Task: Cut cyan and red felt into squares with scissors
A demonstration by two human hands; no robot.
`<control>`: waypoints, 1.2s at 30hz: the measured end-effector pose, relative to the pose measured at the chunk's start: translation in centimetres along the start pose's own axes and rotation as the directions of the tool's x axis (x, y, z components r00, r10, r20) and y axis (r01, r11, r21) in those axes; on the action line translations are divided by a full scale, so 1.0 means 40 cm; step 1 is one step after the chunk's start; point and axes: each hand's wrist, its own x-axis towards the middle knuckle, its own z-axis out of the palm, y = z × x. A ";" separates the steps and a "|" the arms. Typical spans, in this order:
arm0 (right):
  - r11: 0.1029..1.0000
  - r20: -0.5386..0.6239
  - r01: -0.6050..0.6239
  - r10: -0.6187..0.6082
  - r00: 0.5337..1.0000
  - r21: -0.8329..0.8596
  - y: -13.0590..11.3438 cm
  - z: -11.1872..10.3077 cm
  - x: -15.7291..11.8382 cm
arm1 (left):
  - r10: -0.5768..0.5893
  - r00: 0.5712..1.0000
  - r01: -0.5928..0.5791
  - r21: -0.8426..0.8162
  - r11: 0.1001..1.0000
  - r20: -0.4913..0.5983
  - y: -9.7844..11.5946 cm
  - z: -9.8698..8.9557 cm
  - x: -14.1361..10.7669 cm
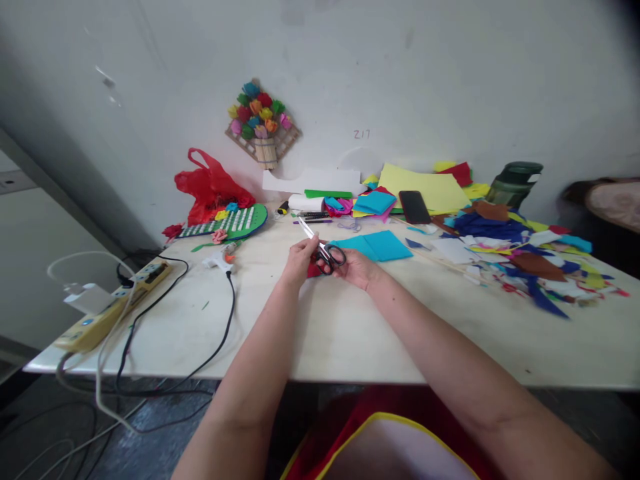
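A pair of scissors (325, 253) with black handles is between my hands above the table, its silver blades pointing away and to the left. My left hand (299, 261) pinches it near the pivot. My right hand (357, 268) has its fingers curled at the handle loops. A small piece of red material (314, 270) shows below the scissors between the hands; its shape is mostly hidden. Just beyond my right hand lies a folded blue sheet (385, 246) on the table.
A hot glue gun (219, 259) and a yellow power strip (117, 303) with cables lie left. Behind them are a green decorated board (245, 223) and a red plastic bag (213, 183). A phone (414, 207), a green bottle (515, 183) and a scrap heap (530, 247) are right.
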 end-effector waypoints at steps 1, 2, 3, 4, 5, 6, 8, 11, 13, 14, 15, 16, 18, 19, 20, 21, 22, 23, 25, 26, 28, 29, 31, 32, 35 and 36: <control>1.000 -0.048 0.012 -0.013 0.999 -0.018 0.000 -0.002 0.002 | 0.012 1.000 -0.013 -0.035 0.999 -0.008 -0.002 -0.001 0.003; 0.998 -0.125 0.030 -0.036 0.992 -0.049 -0.001 -0.006 0.005 | 0.032 0.999 -0.034 -0.063 0.997 -0.037 -0.004 -0.004 0.008; 0.994 -0.221 0.050 -0.072 0.973 -0.101 -0.002 -0.009 0.007 | 0.054 0.995 -0.061 -0.089 0.994 -0.080 -0.008 -0.008 0.015; 0.980 -0.322 0.072 -0.129 0.938 -0.185 -0.002 -0.012 0.009 | 0.075 0.988 -0.089 -0.103 0.991 -0.133 -0.012 -0.012 0.021; 0.947 -0.406 0.088 -0.215 0.888 -0.308 -0.002 -0.015 0.010 | 0.089 0.981 -0.108 -0.101 0.989 -0.173 -0.017 -0.016 0.027; 0.880 -0.446 0.095 -0.326 0.833 -0.466 -0.003 -0.016 0.009 | 0.098 0.974 -0.118 -0.084 0.989 -0.205 -0.021 -0.020 0.033; 0.597 -0.344 0.084 -0.565 0.750 -0.798 -0.003 -0.014 0.002 | 0.110 0.960 -0.122 -0.030 0.992 -0.258 -0.027 -0.024 0.039; 0.024 0.031 0.064 -0.672 0.740 -0.998 -0.004 0.001 -0.012 | 0.119 0.949 -0.112 0.042 0.993 -0.291 -0.025 -0.022 0.036; -0.207 0.164 0.039 -0.631 0.759 -0.977 -0.005 0.017 -0.020 | 0.115 0.948 -0.105 0.051 0.993 -0.295 -0.018 -0.018 0.031; -0.273 0.191 0.020 -0.616 0.764 -0.962 -0.006 0.025 -0.023 | 0.113 0.947 -0.104 0.047 0.993 -0.301 -0.014 -0.015 0.028; -0.316 0.204 0.002 -0.609 0.766 -0.949 -0.008 0.032 -0.024 | 0.111 0.943 -0.105 0.035 0.994 -0.312 -0.010 -0.013 0.026; -0.342 0.212 -0.013 -0.612 0.762 -0.940 -0.009 0.038 -0.026 | 0.107 0.940 -0.107 0.018 0.994 -0.324 -0.007 -0.011 0.025; -0.364 0.224 -0.029 -0.634 0.740 -0.931 -0.012 0.046 -0.027 | 0.099 0.938 -0.112 -0.022 0.993 -0.332 -0.006 -0.009 0.026; -0.367 0.231 -0.030 -0.645 0.728 -0.930 -0.013 0.048 -0.028 | 0.096 0.939 -0.115 -0.040 0.993 -0.331 -0.007 -0.009 0.028; -0.366 0.235 -0.028 -0.653 0.720 -0.930 -0.014 0.050 -0.028 | 0.095 0.940 -0.119 -0.054 0.991 -0.327 -0.010 -0.008 0.030; -0.364 0.237 -0.023 -0.653 0.719 -0.931 -0.014 0.051 -0.027 | 0.098 0.942 -0.124 -0.061 0.990 -0.322 -0.014 -0.007 0.033; -0.359 0.236 -0.015 -0.645 0.727 -0.933 -0.013 0.052 -0.026 | 0.101 0.942 -0.127 -0.062 0.990 -0.319 -0.019 -0.007 0.035; -0.352 0.230 -0.008 -0.629 0.743 -0.936 -0.011 0.052 -0.023 | 0.105 0.943 -0.129 -0.058 0.990 -0.317 -0.023 -0.006 0.038; -0.324 0.203 -0.001 -0.594 0.779 -0.946 -0.005 0.051 -0.017 | 0.106 0.942 -0.127 -0.046 0.991 -0.319 -0.030 -0.003 0.041; -0.303 0.183 -0.002 -0.580 0.794 -0.953 -0.001 0.051 -0.014 | 0.106 0.941 -0.126 -0.042 0.991 -0.322 -0.032 -0.002 0.041; -0.241 0.130 -0.011 -0.563 0.816 -0.970 0.006 0.049 -0.006 | 0.111 0.941 -0.129 -0.035 0.991 -0.321 -0.033 -0.001 0.041; -0.201 0.101 -0.016 -0.556 0.825 -0.979 0.009 0.047 -0.003 | 0.120 0.941 -0.135 -0.024 0.991 -0.317 -0.032 0.000 0.040; -0.103 0.051 -0.004 -0.525 0.849 -0.995 0.013 0.040 0.005 | 0.146 0.939 -0.147 0.021 0.989 -0.310 -0.029 0.001 0.037; -0.044 0.035 0.015 -0.504 0.863 -0.999 0.013 0.035 0.009 | 0.159 0.938 -0.150 0.054 0.987 -0.307 -0.027 0.002 0.036; 0.166 0.017 0.109 -0.477 0.879 -0.980 0.009 0.008 0.022 | 0.169 0.948 -0.133 0.145 0.980 -0.268 -0.020 0.005 0.031; 0.237 0.002 0.135 -0.488 0.873 -0.962 0.006 -0.003 0.025 | 0.164 0.956 -0.124 0.171 0.977 -0.245 -0.019 0.005 0.030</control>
